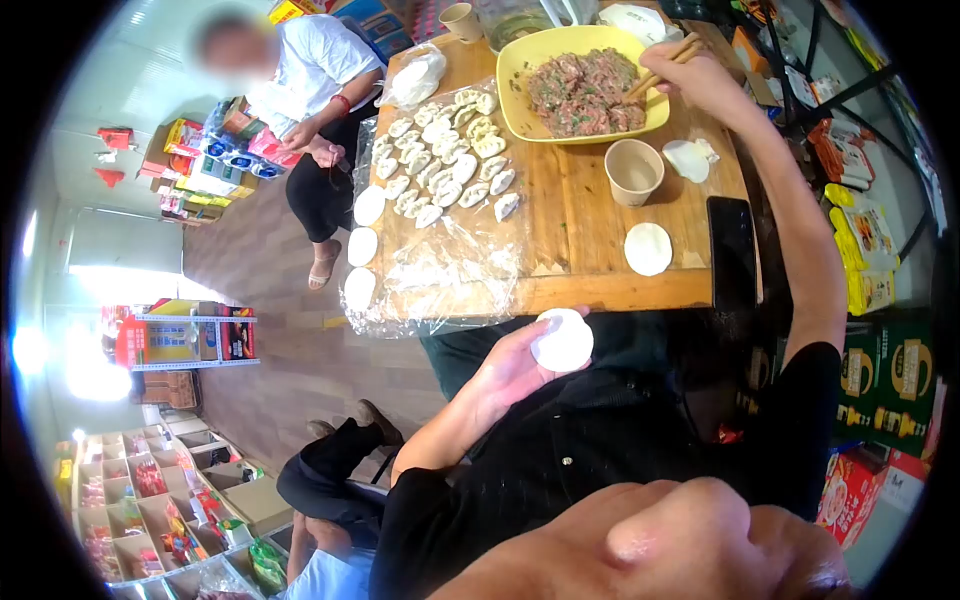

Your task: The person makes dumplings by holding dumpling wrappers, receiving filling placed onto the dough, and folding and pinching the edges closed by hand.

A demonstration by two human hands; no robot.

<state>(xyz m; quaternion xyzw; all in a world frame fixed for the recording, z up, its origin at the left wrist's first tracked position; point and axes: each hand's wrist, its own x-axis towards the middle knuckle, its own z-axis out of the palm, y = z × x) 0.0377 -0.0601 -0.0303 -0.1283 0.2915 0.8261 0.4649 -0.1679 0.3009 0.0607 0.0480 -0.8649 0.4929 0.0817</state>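
On the palm and fingers of my left hand (508,372) lies a round white wrapper (562,340), just off the table's near edge. My right hand (690,75) grips wooden chopsticks (660,68), whose tips touch the meat filling (588,92) in a yellow bowl (515,112). Rows of folded dumplings (440,150) rest on plastic film to the left of the bowl. Single wrappers lie at the film's left edge (362,246) and on the wood (648,249). A paper cup (634,172) stands below the bowl.
The wooden table (570,235) also bears a black phone (732,250), more wrappers (690,158) and another cup (461,22). Across the table's left side sits a person in a white shirt (315,75). Another person's legs (335,470) show at lower left. Goods shelves stand around.
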